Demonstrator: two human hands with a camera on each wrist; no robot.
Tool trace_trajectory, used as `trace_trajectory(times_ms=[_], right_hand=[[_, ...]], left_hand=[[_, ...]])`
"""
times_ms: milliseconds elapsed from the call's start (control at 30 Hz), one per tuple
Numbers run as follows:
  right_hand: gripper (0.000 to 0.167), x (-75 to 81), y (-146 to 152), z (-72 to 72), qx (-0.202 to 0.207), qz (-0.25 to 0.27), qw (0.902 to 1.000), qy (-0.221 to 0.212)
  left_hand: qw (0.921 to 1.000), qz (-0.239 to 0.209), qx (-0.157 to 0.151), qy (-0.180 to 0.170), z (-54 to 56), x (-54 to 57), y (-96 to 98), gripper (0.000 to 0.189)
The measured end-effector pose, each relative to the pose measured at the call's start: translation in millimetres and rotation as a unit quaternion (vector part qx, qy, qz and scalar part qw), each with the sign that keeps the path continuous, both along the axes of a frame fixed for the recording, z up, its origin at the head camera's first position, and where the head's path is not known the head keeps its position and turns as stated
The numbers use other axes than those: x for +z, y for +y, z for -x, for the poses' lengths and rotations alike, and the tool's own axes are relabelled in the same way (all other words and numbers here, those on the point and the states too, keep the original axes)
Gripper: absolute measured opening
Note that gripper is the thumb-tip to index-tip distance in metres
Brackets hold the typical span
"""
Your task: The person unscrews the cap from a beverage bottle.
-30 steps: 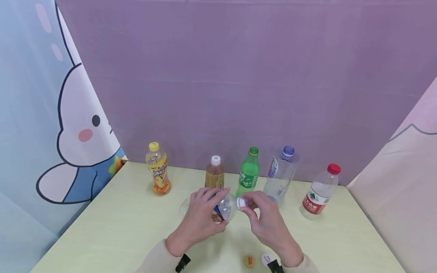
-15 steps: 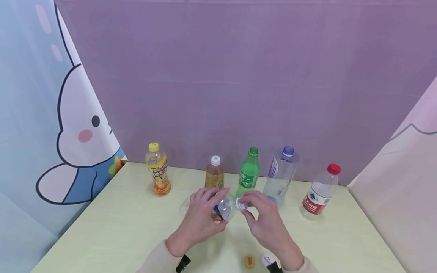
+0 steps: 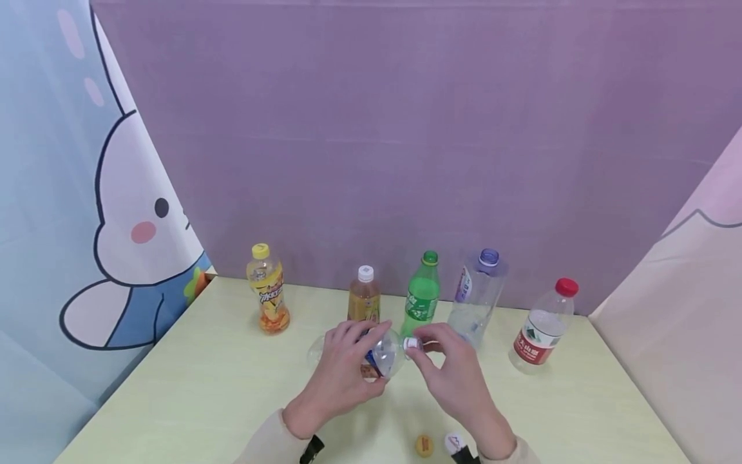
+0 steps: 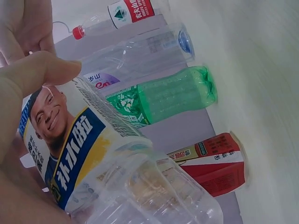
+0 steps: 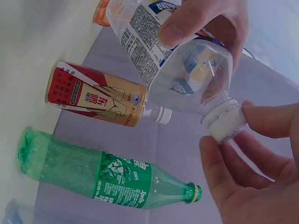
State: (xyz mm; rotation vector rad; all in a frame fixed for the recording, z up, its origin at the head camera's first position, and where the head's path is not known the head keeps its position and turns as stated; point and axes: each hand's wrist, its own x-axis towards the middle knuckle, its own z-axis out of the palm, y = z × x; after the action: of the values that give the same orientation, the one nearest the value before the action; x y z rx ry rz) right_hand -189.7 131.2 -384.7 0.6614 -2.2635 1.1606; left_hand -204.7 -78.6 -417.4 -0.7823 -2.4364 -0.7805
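My left hand (image 3: 342, 367) grips a clear plastic bottle (image 3: 387, 353) round its body. The bottle is held tilted on its side above the table, neck toward the right. A label with a printed figure and a dark blue band shows on it in the left wrist view. At the bottle's mouth is a white cap (image 5: 225, 122), which my right hand (image 3: 458, 377) pinches between thumb and fingertips. Whether the cap is fully seated on the neck I cannot tell. The bottle looks empty of liquid.
Behind my hands stand a yellow-capped bottle (image 3: 268, 296), a white-capped brown bottle (image 3: 364, 298), a green Sprite bottle (image 3: 422, 293) and a clear bottle with a blue neck (image 3: 476, 303). A red-capped bottle (image 3: 540, 335) is at right. An orange cap (image 3: 424, 445) and a white disc (image 3: 455, 442) lie near me.
My right thumb and fingers have shifted a little round the white cap. The left hand and its bottle have stayed almost in place.
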Motion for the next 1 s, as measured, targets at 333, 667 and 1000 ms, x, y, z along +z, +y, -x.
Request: trace_trajectory(times_ms=[333, 667, 1000], right_hand=[[0.028, 4.5, 3.0, -1.9, -0.002, 0.004, 0.9980, -0.064], [0.021, 3.0, 4.4, 0.5, 0.027, 0.006, 0.9995, -0.015], [0.027, 7.0, 3.4, -3.4, -0.011, 0.015, 0.9969, -0.076]], left_hand=[[1.0000, 0.001, 0.002, 0.000, -1.0, -0.8, 0.7, 0.087], [0.9999, 0.008, 0.005, 0.005, -0.7, -1.8, 0.3, 0.087], [0.9999, 0.006, 0.003, 0.010, -0.7, -1.6, 0.3, 0.087]])
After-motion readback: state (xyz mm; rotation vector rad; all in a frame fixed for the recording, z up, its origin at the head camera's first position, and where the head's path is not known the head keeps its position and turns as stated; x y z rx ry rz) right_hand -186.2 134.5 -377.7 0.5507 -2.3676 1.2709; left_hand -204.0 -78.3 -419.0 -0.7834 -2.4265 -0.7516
